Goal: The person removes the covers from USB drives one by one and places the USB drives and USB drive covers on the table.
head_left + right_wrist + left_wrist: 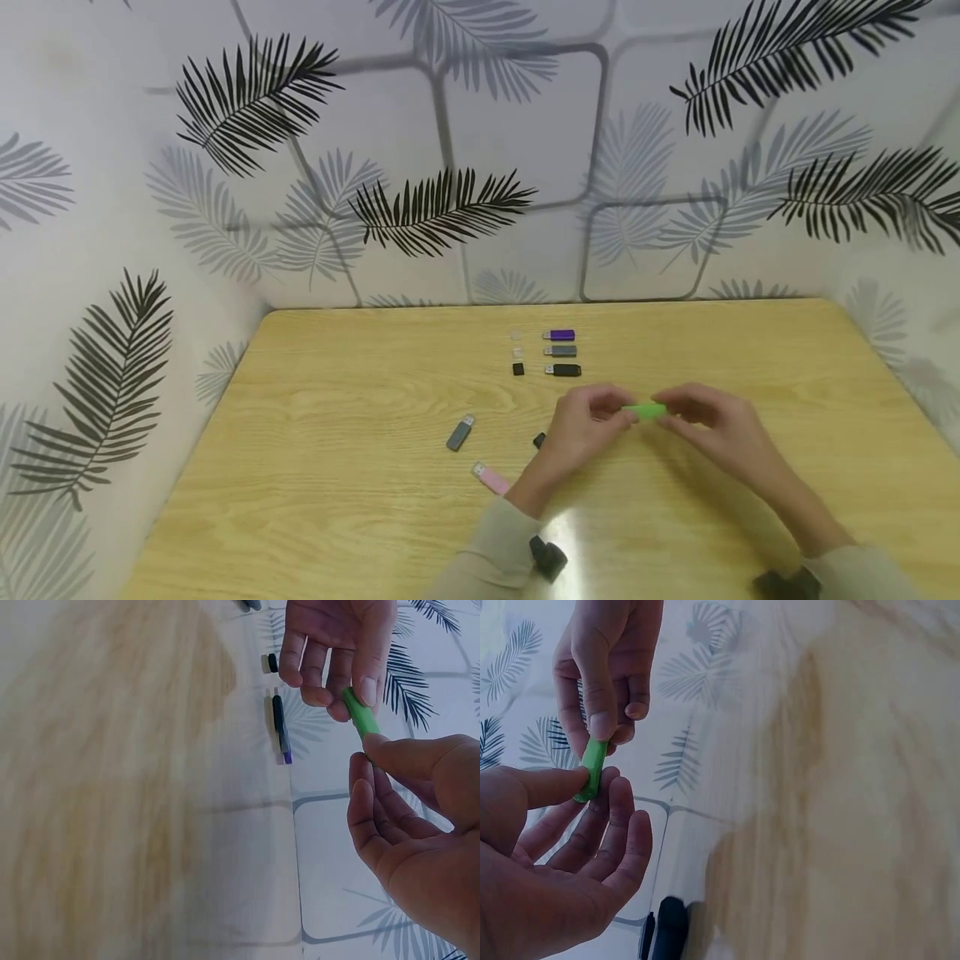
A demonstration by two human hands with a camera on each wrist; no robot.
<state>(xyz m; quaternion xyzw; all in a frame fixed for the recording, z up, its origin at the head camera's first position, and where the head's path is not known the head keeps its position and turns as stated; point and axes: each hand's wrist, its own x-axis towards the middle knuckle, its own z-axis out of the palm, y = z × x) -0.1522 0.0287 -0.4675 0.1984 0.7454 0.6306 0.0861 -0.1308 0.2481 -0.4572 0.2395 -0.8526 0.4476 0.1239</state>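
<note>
Both hands meet over the right half of the wooden table, on a small green USB stick (647, 412). My left hand (581, 429) pinches one end between thumb and fingers, and my right hand (708, 423) pinches the other end. The stick is held level in the head view, above the tabletop. In the left wrist view the green body (592, 769) shows between the two thumbs, its ends covered by fingertips. The right wrist view shows the same green stick (361, 714), the remaining fingers of both hands loosely bent.
Purple (560, 335), grey (561, 352) and black USB sticks (564, 370) lie in a column at the back. Clear caps (517, 353) and a black cap (518, 369) are left of them. Nearer lie another grey stick (460, 433), a pink stick (491, 478) and a partly hidden black piece (539, 440).
</note>
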